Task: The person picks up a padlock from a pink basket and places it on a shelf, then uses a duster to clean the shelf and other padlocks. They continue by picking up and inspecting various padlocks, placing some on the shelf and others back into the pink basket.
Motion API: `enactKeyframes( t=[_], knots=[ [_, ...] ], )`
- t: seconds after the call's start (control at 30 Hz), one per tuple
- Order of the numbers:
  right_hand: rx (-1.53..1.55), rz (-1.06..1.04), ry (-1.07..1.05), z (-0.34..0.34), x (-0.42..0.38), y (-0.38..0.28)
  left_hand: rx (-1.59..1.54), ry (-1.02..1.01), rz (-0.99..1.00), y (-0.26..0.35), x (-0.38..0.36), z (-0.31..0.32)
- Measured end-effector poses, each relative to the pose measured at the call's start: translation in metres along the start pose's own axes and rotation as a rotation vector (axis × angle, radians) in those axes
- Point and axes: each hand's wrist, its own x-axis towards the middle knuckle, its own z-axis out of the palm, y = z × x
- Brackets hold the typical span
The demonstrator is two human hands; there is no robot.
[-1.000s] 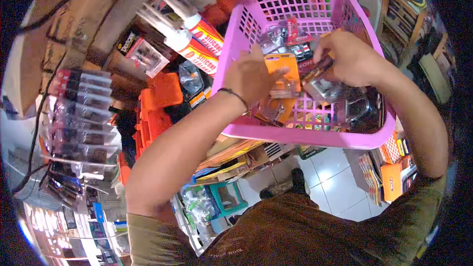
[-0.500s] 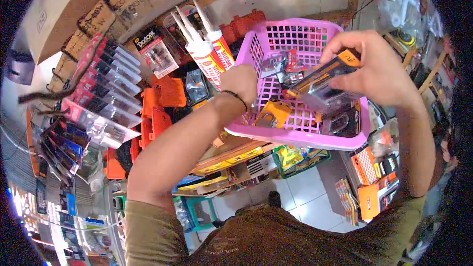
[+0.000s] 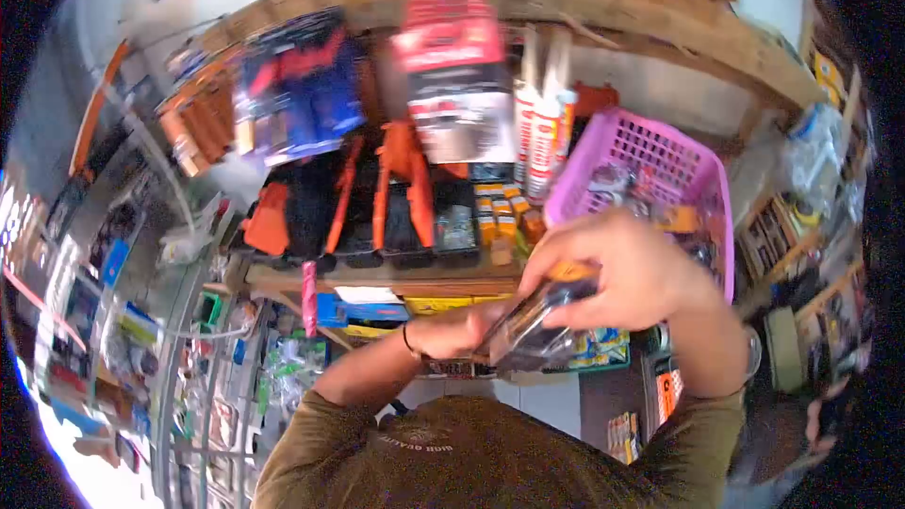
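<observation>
- The right hand [image 3: 627, 264] is clamping on a clear-and-dark package [image 3: 537, 330], its fingers curling over the upper end and its thumb lying along the face.
- The left hand [image 3: 448, 335] is meeting the package's left edge; whether it is gripping, I cannot tell.
- Both hands are staying close together before the chest, elbows bending outward, the right forearm angling up and inward, the left running lower; a dark band [image 3: 409, 339] is circling the left wrist.
- The package is tilting between the hands, outside the pink basket [image 3: 573, 179], below and left of it in the view.
- The basket is holding blurred packets [image 3: 679, 217].
- Red-and-white tubes [image 3: 542, 141] are standing just left of the basket.
- Farther left, a red-and-black pack [image 3: 452, 66] is hanging above the wooden surface [image 3: 452, 278].
</observation>
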Motion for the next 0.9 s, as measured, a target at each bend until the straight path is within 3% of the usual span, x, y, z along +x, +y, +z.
enactKeyframes(
  t=[0.07,0.17,0.2,0.23,0.3,0.33,0.37,0.4,0.43,0.57,0.67,0.73,0.77,0.83,0.87,0.9],
  knots=[
    [0.008,-0.082,-0.094,0.032,0.028,-0.003,-0.010,0.000,0.018,-0.009,-0.037,-0.002],
    [0.057,-0.191,-0.249,0.090,0.070,0.007,-0.131,0.189,-0.253,-0.016,-0.085,0.001],
    [0.092,0.001,-0.374,0.101,0.083,0.001,-0.184,0.276,-0.119,-0.014,-0.096,0.008],
    [0.263,-0.154,-0.315,0.129,0.098,0.020,-0.187,0.304,-0.084,-0.020,-0.115,0.008],
    [0.722,-0.019,-0.197,0.182,0.126,0.055,-0.491,0.386,0.024,-0.045,-0.161,0.006],
    [0.925,0.269,-0.111,0.215,0.138,0.071,-0.498,0.390,0.101,-0.058,-0.184,0.001],
    [1.108,0.575,-0.011,0.249,0.149,0.085,-0.645,0.529,0.156,-0.066,-0.203,0.008],
    [1.227,0.714,-0.060,0.274,0.157,0.095,-0.742,0.635,0.226,-0.073,-0.217,0.014],
    [1.354,0.766,-0.113,0.289,0.167,0.090,-0.831,0.741,0.296,-0.079,-0.230,0.016],
    [1.771,0.637,0.078,0.314,0.224,0.064,-0.892,0.845,0.558,-0.088,-0.261,0.027],
    [1.734,0.679,0.101,0.320,0.232,0.071,-0.927,0.913,0.741,-0.089,-0.270,0.023],
    [1.715,0.662,0.006,0.319,0.205,0.074,-0.897,0.971,0.858,-0.084,-0.277,0.011],
    [1.532,0.827,0.097,0.318,0.186,0.062,-0.889,1.006,0.918,-0.082,-0.282,0.006],
    [1.323,0.782,0.033,0.327,0.127,0.078,-0.795,1.016,0.978,-0.077,-0.290,-0.012],
    [1.066,0.799,0.003,0.330,0.099,0.092,-0.733,1.030,1.014,-0.077,-0.290,-0.021],
    [0.682,0.660,0.006,0.332,0.070,0.095,-0.748,1.033,1.026,-0.071,-0.291,-0.030]
  ],
)
